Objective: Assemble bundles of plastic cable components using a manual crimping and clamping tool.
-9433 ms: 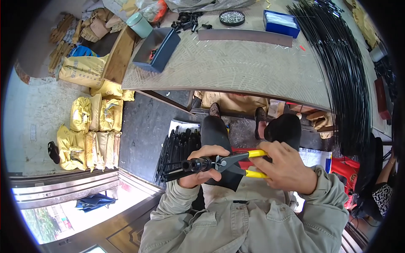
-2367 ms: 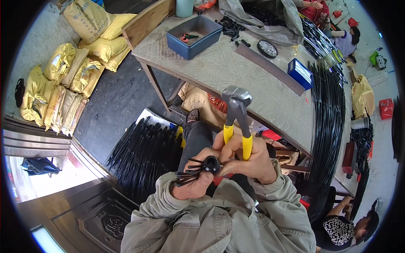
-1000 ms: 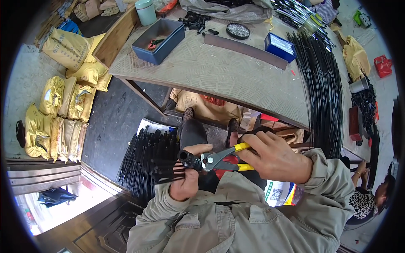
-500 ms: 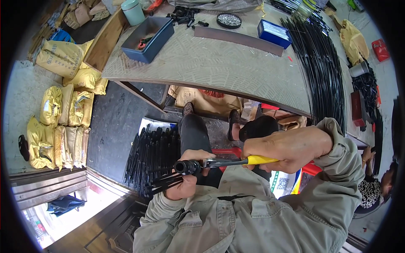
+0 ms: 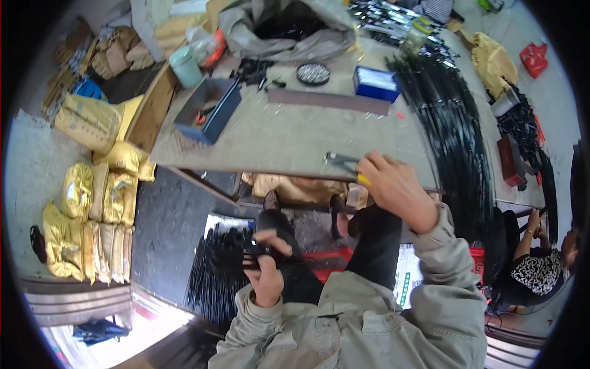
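Pliers with yellow handles [image 5: 340,159] are in my right hand [image 5: 398,189], over the near edge of the table, their jaws pointing left. My left hand [image 5: 268,280] grips a cluster of black rods with a black end fitting [image 5: 236,257], low in front of my lap; motion blurs it. Beneath and beside that hand lies a pile of thin black rods [image 5: 206,284], on the floor side of my leg. Pliers and rod cluster are well apart. The fingertips of my left hand are partly hidden by the black part.
On the table [image 5: 289,132] stand a blue-grey bin [image 5: 228,117], a round dish of small clear pieces [image 5: 313,74] and a blue box of white strips [image 5: 376,85]. Long black rods [image 5: 448,117] line its right side. Yellow sacks [image 5: 114,252] are stacked left. Another person [image 5: 538,264] sits right.
The pliers have come off the black fitting and moved forward and up to the table with my right hand. My left hand keeps the black rods. The view has tilted up.
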Motion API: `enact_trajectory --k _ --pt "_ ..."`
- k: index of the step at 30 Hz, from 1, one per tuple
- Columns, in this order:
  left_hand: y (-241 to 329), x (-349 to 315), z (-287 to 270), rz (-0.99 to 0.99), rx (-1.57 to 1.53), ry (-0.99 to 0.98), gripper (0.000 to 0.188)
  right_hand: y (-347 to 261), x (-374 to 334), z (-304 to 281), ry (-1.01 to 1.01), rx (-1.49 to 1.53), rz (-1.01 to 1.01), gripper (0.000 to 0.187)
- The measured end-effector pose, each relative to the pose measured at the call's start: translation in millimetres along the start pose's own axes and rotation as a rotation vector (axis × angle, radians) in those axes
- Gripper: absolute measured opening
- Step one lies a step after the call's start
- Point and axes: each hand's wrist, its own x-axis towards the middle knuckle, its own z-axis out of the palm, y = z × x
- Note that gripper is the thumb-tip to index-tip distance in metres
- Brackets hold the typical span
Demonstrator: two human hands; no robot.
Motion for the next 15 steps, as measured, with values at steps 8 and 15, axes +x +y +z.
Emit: enact_trajectory --k 8,15 --pt "38 17 -5 0.254 -0.192 0.128 0.038 28 -3 38 0.507 -0.246 -0.046 0.019" --pt "25 52 -71 -0.026 -0.934 0.251 0.038 -94 -68 94 0.033 1.149 -0.170 0.044"
